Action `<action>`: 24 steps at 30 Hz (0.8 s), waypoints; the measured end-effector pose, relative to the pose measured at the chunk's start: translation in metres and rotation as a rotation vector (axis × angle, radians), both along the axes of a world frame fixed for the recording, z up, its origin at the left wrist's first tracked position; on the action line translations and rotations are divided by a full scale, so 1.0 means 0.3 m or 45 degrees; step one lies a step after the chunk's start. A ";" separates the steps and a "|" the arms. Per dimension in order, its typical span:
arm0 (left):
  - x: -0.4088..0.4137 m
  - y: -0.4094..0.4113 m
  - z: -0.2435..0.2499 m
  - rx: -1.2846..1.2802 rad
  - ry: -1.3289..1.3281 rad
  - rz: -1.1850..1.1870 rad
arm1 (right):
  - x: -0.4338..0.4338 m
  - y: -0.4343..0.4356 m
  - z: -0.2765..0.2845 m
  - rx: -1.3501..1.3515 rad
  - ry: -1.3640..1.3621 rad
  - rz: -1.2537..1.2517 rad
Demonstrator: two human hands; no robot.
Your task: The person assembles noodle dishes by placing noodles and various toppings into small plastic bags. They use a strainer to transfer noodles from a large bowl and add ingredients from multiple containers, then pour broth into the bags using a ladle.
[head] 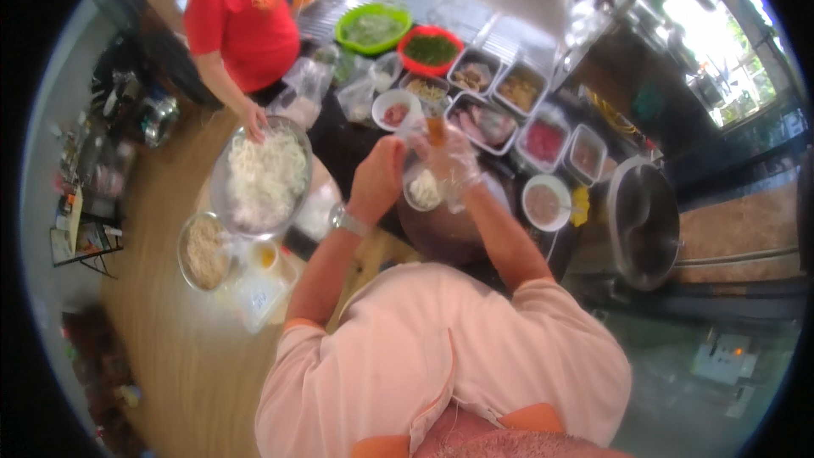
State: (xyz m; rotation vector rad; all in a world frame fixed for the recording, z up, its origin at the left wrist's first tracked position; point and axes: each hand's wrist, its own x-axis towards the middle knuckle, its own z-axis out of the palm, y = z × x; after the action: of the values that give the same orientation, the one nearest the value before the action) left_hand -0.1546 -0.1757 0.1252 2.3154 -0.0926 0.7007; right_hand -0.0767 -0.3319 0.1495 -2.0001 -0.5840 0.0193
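My left hand [379,172], bare with a metal watch at the wrist, is raised over the dark counter with its fingers bent together; whether they pinch something is blurred. My right hand [448,159] wears a clear plastic glove and is beside a small orange-brown item [436,131]; its grip is unclear. Just below and between the hands, a bowl holds white noodles [425,189]. Beyond them stands a white bowl of sliced meat [395,111]. To the left lies a large metal tray of white noodles [267,178].
A co-worker's hand [255,124] touches the noodle tray. Metal containers of meat [481,122] stand beyond my right hand, with a red basket of greens [430,49] and a green basket [374,27] farther back. A large round pot [643,222] stands at right.
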 end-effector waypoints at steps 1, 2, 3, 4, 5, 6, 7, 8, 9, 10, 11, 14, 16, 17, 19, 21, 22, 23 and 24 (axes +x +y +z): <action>-0.007 -0.005 0.004 0.006 0.049 0.008 | 0.007 0.000 -0.016 -0.003 0.002 -0.018; -0.013 -0.007 0.013 -0.026 0.107 0.027 | 0.016 -0.004 -0.031 -0.005 0.005 -0.035; -0.007 -0.017 0.014 -0.063 0.168 0.033 | 0.029 -0.017 -0.038 -0.011 0.009 -0.063; -0.016 -0.017 0.015 -0.100 0.239 0.055 | 0.026 -0.014 -0.039 -0.032 0.127 -0.092; -0.016 -0.017 0.019 -0.047 0.256 0.064 | 0.028 -0.013 -0.033 -0.025 0.173 -0.083; -0.024 -0.017 0.021 0.003 0.281 0.078 | 0.022 -0.010 -0.025 -0.020 0.226 -0.069; -0.027 -0.016 0.023 0.054 0.305 0.092 | 0.017 -0.006 -0.015 -0.015 0.279 -0.056; -0.026 -0.016 0.022 0.058 0.285 0.116 | 0.009 0.000 -0.002 0.013 0.203 -0.050; -0.024 -0.021 0.017 0.060 0.266 0.136 | -0.003 0.001 0.013 0.038 0.129 -0.048; -0.020 -0.023 0.012 0.061 0.248 0.154 | -0.008 0.001 0.023 0.062 0.054 -0.047; -0.014 -0.019 0.007 0.041 0.272 0.191 | -0.004 0.000 0.018 0.030 0.044 -0.074; -0.016 -0.002 0.005 0.024 0.297 0.270 | 0.022 -0.005 -0.035 0.045 0.073 -0.137; -0.031 0.003 0.004 0.073 0.252 0.274 | 0.049 -0.013 -0.068 0.204 0.168 -0.157; -0.036 -0.002 -0.008 0.073 0.245 0.258 | 0.068 -0.022 -0.082 0.187 0.171 -0.186; -0.049 0.001 -0.055 0.079 0.239 0.240 | 0.083 -0.020 -0.073 0.159 0.187 -0.234; -0.041 0.015 -0.100 0.039 0.127 0.243 | 0.075 -0.024 -0.035 0.159 0.142 -0.195; -0.037 0.015 -0.101 0.015 0.072 0.239 | 0.067 -0.031 -0.006 0.153 0.120 -0.181; -0.026 0.018 -0.098 -0.448 0.193 0.197 | 0.061 -0.035 0.027 0.132 0.163 -0.173; -0.008 0.013 -0.070 -0.916 0.313 0.148 | 0.058 -0.040 0.063 0.106 0.205 -0.165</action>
State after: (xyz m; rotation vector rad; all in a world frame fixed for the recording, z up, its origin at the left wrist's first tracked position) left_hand -0.1570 -0.1718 0.1042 1.6961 0.3547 0.4039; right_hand -0.0594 -0.3440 0.1684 -1.9302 -0.3465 0.0754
